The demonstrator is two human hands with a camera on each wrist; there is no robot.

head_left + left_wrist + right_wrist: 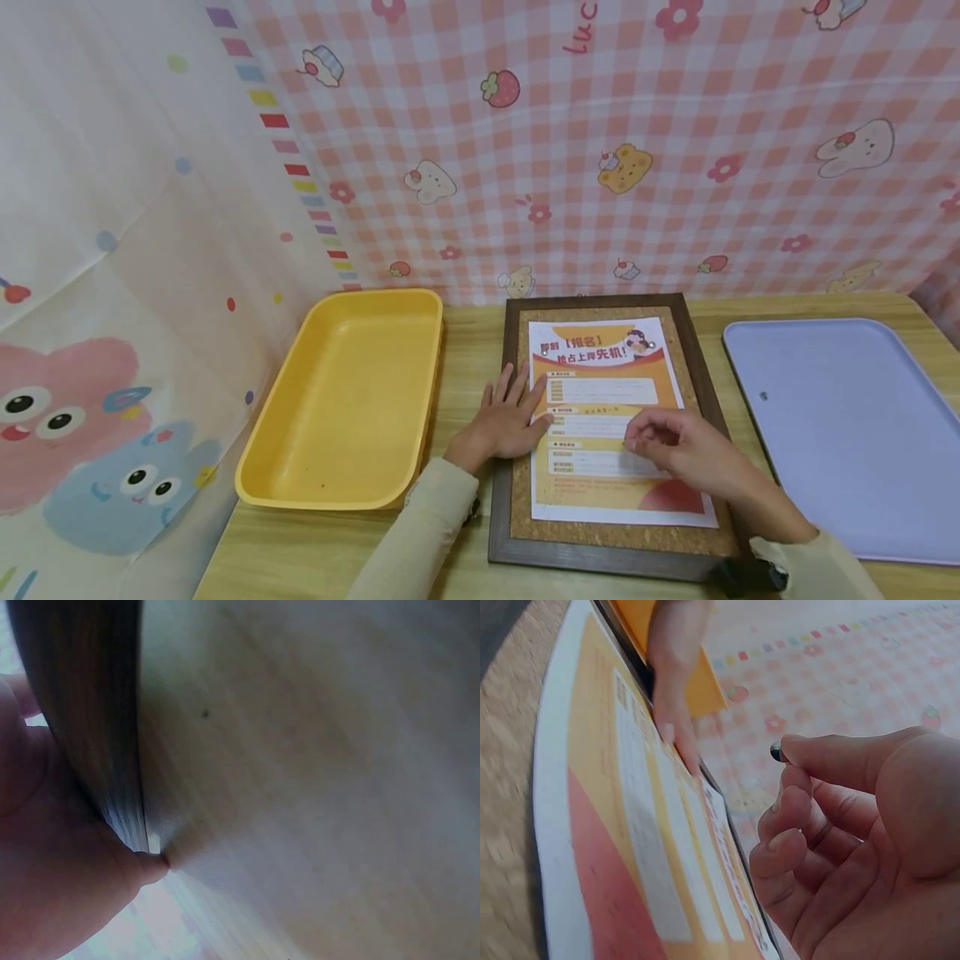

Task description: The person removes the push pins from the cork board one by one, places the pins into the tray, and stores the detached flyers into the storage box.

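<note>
A printed orange and white sheet (600, 492) lies on a cork board (615, 542) with a dark wooden frame (592, 560). Small round tacks show near the sheet's two upper corners. My left hand (510, 423) rests with spread fingers across the frame's left side, its fingertips at the sheet's left edge. Over the lower right part of the sheet, my right hand (693, 454) is raised a little. Between its thumb and forefinger it pinches a small shiny thumbtack (777, 752), seen in the right wrist view.
To the left of the board stands a yellow tray (360, 400). A lilac tray (840, 417) with one small metal tack (763, 396) lies on the right. Behind the wooden table (465, 333) hangs a pink checked cloth (637, 225).
</note>
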